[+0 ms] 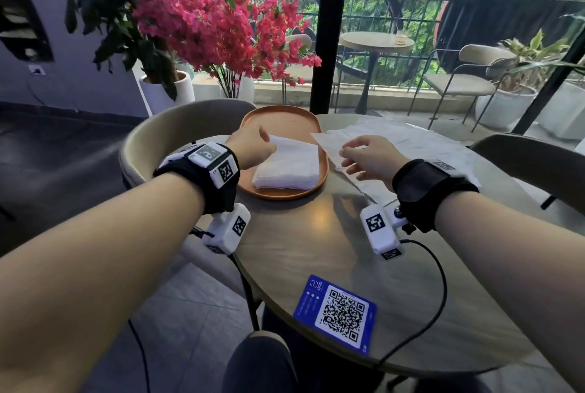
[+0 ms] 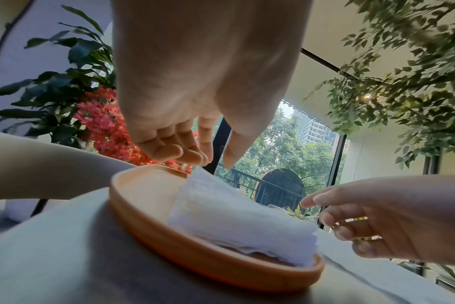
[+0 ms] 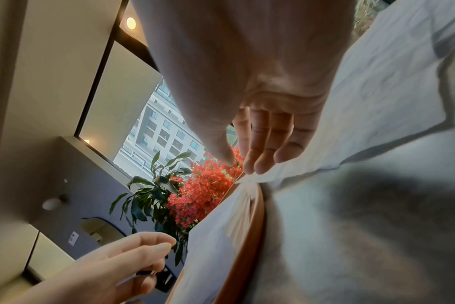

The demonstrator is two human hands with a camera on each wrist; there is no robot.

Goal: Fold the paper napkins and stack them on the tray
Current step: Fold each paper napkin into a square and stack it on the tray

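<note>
Folded napkins (image 1: 286, 167) already lay stacked on the tray (image 1: 278, 118); unfolded sheets (image 1: 395, 139) waited right, both my hands' fingers (image 2: 169, 149) loose, holding nothing.

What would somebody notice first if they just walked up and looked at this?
Probably the big bush of bright pink flowers standing behind the round table. Next, the orange tray at the table's far side, with a stack of folded white napkins on its near half. The blue card with a QR code lying near the table's front edge also stands out.
</note>
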